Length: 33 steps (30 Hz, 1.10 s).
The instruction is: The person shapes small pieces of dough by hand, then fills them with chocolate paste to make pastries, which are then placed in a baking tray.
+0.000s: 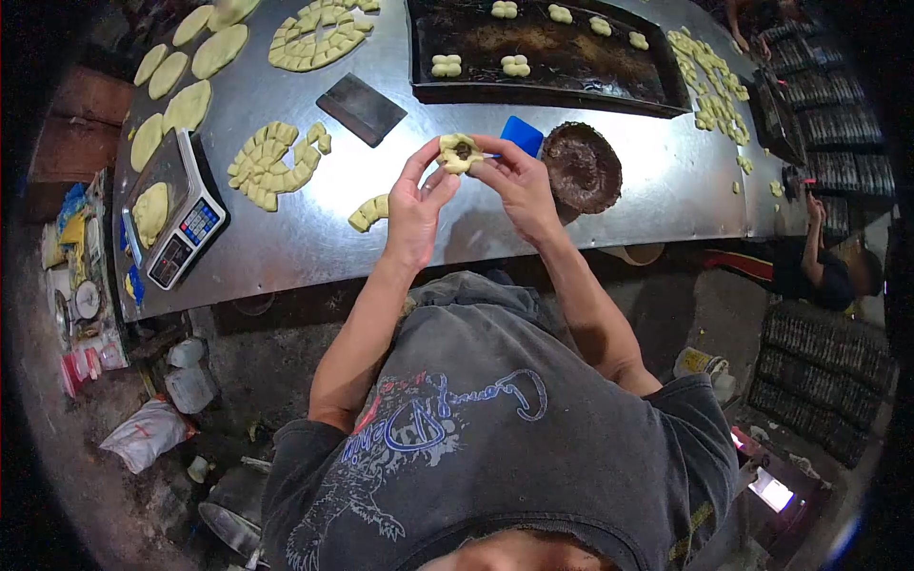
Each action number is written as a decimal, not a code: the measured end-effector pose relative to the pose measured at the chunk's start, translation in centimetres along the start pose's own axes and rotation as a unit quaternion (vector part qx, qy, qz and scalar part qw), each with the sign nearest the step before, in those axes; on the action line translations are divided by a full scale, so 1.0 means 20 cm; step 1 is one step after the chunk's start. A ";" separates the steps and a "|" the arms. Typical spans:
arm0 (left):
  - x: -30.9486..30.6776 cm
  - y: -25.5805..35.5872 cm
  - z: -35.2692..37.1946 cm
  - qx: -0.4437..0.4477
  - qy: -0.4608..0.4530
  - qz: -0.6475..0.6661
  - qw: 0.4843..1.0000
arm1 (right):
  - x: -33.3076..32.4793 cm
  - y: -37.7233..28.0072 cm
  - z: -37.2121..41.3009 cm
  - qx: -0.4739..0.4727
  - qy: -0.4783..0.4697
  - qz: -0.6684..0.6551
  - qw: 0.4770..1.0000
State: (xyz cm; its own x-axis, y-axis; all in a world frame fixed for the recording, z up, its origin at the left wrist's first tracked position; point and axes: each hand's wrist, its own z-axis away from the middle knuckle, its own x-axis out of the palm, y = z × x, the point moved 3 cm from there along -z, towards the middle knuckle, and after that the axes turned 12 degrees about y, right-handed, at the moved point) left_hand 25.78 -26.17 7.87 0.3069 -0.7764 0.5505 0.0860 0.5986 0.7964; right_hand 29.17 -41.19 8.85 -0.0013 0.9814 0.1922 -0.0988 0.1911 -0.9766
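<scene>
A flattened piece of yellow dough [458, 165] with dark brown filling [464, 150] in its middle is held up over the near edge of the table. My left hand [419, 198] grips its left side with fingers and thumb. On the opposite side, my right hand [519, 188] pinches the dough's edge, the fingers curled around the filling. Just right of my right hand is a round bowl [614, 186] coated with brown filling. Behind that hand a blue plastic scraper [520, 134] is partly hidden. A short row of cut dough [367, 213] lies beside my left wrist.
A dark baking tray [552, 93] at the back holds several shaped dough pieces. Cut dough [276, 169], a dark rectangular block [362, 108] and a digital scale [190, 228] are on the left of the metal table [305, 247]. Another person [826, 266] is at far right.
</scene>
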 end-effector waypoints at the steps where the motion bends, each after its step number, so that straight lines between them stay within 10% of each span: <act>1: 0.00 0.00 0.00 0.010 0.010 -0.013 1.000 | 0.00 -0.01 0.00 0.010 0.001 0.021 1.000; 8: -0.06 -0.02 -0.03 0.091 -0.039 -0.156 0.983 | -0.10 0.03 -0.03 0.184 -0.095 0.063 0.976; 21: 0.10 0.02 -0.09 0.152 0.079 -0.217 0.961 | 0.05 -0.08 0.01 -0.141 -0.060 0.115 0.981; 25: -0.07 -0.03 -0.18 -0.113 0.022 -0.277 0.954 | 0.07 -0.12 -0.03 -0.149 -0.104 0.182 0.966; 33: 0.05 -0.02 -0.19 0.109 -0.041 -0.165 0.979 | 0.03 -0.02 -0.25 0.010 -0.011 0.053 0.998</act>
State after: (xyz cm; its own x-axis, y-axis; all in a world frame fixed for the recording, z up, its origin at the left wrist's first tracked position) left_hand 29.73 -26.46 7.12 0.2181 -0.9389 0.2662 -0.0404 0.2638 0.9637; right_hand 34.09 -40.67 8.91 -0.0355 0.9953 0.0906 -0.1165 0.0859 -0.9895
